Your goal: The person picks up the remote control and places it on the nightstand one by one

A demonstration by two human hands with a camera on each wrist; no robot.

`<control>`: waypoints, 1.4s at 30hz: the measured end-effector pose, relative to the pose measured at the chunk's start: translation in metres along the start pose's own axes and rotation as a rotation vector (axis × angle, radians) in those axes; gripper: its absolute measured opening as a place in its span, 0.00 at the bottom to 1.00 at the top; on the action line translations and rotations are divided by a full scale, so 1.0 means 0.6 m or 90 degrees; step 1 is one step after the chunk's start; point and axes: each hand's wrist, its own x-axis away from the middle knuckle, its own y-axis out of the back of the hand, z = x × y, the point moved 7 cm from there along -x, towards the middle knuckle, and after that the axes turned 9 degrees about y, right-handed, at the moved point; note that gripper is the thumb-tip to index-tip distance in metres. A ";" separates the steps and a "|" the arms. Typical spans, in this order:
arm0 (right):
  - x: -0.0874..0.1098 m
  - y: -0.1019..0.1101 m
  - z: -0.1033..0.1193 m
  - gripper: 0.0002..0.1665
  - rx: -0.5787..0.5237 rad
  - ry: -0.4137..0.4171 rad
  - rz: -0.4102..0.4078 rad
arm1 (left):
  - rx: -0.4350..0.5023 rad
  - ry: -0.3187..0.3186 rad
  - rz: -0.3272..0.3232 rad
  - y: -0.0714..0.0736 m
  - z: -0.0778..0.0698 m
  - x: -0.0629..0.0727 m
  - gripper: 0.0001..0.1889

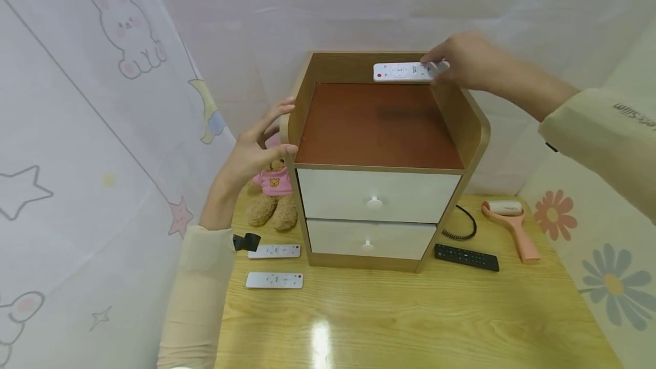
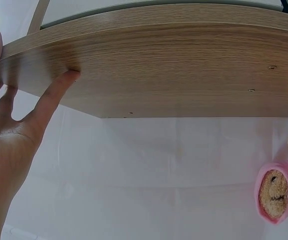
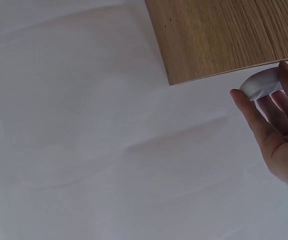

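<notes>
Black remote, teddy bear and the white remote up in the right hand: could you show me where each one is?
Black remote (image 1: 466, 257): head view, middle of its button face.
Teddy bear (image 1: 277, 185): head view, front of its pink top.
Held white remote (image 1: 402, 72): head view, on its button face.

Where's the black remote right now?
In the head view, the black remote lies on the table right of the two-drawer cabinet, left of the orange lint roller.
</notes>
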 end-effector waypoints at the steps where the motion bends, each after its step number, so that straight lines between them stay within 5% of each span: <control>1: -0.005 -0.004 0.002 0.25 -0.008 -0.003 0.012 | 0.001 -0.002 0.000 0.000 0.000 0.000 0.36; 11: -0.050 -0.037 0.039 0.25 -0.043 0.047 0.060 | -0.003 0.014 -0.005 0.002 0.006 0.001 0.35; 20: -0.091 -0.065 0.065 0.17 -0.048 0.062 0.095 | -0.016 -0.022 -0.015 0.011 0.005 0.006 0.35; 42: -0.108 -0.133 0.071 0.22 -0.095 -0.010 0.164 | -0.008 -0.038 -0.003 0.011 0.010 0.009 0.35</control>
